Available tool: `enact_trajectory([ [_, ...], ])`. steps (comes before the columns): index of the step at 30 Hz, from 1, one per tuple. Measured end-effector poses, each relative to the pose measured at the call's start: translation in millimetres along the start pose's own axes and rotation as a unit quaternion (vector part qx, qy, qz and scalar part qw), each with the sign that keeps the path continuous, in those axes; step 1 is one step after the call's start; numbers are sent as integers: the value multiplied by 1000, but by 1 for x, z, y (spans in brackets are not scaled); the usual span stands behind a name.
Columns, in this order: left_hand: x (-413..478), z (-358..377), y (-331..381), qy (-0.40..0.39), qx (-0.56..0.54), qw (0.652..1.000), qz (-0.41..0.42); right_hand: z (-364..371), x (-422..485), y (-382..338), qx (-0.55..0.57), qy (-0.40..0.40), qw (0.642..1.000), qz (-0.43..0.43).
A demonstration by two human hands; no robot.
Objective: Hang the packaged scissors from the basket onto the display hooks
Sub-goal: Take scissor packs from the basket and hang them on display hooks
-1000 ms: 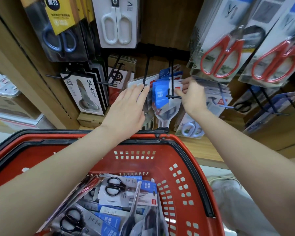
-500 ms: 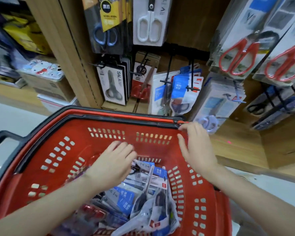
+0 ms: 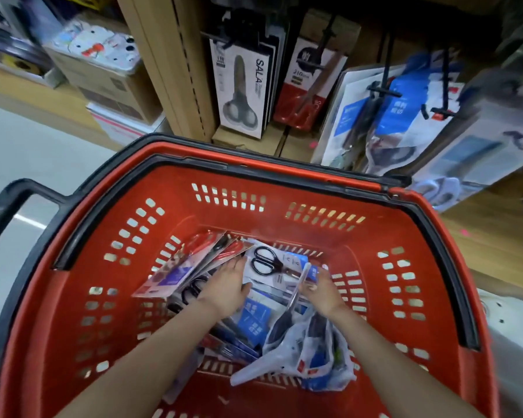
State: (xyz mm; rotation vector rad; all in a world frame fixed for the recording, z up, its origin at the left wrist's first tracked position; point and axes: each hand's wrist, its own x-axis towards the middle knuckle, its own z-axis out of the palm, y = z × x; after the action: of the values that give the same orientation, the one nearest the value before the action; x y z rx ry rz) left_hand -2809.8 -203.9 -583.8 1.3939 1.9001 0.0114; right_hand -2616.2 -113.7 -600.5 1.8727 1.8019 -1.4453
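Note:
Both my hands are down inside the red basket, among several packaged scissors lying in a loose pile. My left hand rests with fairly straight fingers on the pile, its fingertips at a white package with black scissors. My right hand pinches a packaged pair of scissors that stands on edge. The display hooks are black prongs on the wooden shelf wall beyond the basket. Blue-and-white scissors packages hang on them.
A black-and-white SALA scissors box and a red-and-black package hang at the back centre. Cardboard boxes sit on the left shelf. The basket's black handle sticks out at the left over the grey floor.
My hands came down from the hooks into the basket. The right hand left the basket rim and took hold of an edge-on package. The view tilted down.

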Motion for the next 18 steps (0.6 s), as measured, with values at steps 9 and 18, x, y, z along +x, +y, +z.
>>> enact_trajectory([
  [9,26,31,14,118,-261,945,-157,27,32,5,69,30,997,27],
  [18,18,20,42,136,-413,885,-165,-3,7,-21,40,75,995,-56],
])
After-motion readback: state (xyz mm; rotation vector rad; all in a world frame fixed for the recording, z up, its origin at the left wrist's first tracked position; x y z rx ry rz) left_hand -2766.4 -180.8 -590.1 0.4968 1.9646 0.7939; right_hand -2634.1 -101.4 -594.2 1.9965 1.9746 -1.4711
